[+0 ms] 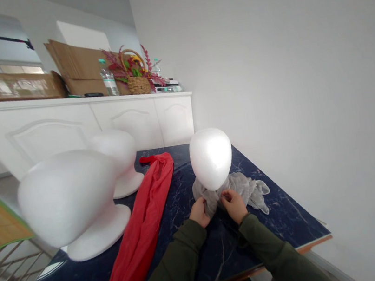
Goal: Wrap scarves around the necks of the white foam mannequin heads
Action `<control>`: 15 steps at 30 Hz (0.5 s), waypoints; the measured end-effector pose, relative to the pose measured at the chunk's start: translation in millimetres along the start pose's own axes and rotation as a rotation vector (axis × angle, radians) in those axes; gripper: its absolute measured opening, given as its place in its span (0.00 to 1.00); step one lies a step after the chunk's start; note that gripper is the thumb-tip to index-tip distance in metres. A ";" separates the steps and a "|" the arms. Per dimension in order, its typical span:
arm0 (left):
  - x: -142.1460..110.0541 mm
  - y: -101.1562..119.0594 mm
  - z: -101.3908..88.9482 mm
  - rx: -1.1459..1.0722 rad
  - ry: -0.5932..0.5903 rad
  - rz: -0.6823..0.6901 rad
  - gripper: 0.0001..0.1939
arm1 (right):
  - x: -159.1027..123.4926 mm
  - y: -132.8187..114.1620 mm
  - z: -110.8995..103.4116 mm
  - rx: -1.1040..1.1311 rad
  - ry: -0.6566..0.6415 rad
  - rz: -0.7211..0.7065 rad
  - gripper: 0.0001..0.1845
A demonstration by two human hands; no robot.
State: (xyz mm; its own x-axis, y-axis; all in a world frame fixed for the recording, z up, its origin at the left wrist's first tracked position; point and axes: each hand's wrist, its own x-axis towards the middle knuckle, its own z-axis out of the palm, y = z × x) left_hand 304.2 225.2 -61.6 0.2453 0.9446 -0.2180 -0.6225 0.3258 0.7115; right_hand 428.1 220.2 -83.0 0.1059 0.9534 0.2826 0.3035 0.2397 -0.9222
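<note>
Both hands work at the neck of the white foam head (212, 164), which stands upright on the dark marble-pattern table (291, 223), near the table's far right part. The left hand (199, 212) pinches the grey scarf (247, 189) at about 8 o'clock from the head's base, and the right hand (233, 205) pinches another fold of it at about 6 o'clock; the fingers of both are closed on the cloth, and the two hands are very near each other. The rest of the scarf lies bunched at 4 o'clock from the head. In my judgement the main risk is that the light head tips or slides toward the person if the cloth is pulled hard, because nothing else holds its base. The loose end could also slip out from the fingers. The red scarf (144, 227) lies long across the table at 9 o'clock from the hands, and two more foam heads (72, 197) stand at 9 to 10 o'clock. No writing or brand can be read; the bottle (108, 78) on the white cabinet (99, 118) is too small to tell its label.
</note>
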 end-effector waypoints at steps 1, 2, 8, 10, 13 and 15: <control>-1.3 -1.3 1.0 0.045 -0.001 0.014 0.07 | -0.6 0.4 0.3 0.021 -0.011 0.005 0.09; -3.0 -2.4 2.0 0.095 0.002 0.039 0.08 | -1.0 0.2 0.0 0.042 -0.020 0.012 0.09; -14.0 -0.9 3.5 0.414 -0.031 0.239 0.10 | -4.0 -10.7 -6.8 0.166 -0.084 0.031 0.15; -16.7 0.2 2.4 0.631 -0.085 0.396 0.09 | -5.7 -15.4 -7.9 0.137 -0.118 0.012 0.17; -19.0 -0.8 0.4 0.904 -0.139 0.560 0.07 | -7.7 -20.5 -7.3 -0.002 -0.112 0.005 0.22; -18.5 -2.4 -0.8 0.983 -0.143 0.578 0.07 | -8.2 -22.0 -6.5 -0.006 -0.119 0.040 0.23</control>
State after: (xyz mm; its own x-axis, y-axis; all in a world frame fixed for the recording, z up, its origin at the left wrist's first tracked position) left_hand 300.5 206.9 -59.8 0.2333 0.9094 0.3443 0.1644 -0.3859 0.9078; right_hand 426.7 205.9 -63.2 0.0048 0.9772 0.2122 0.3072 0.2005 -0.9303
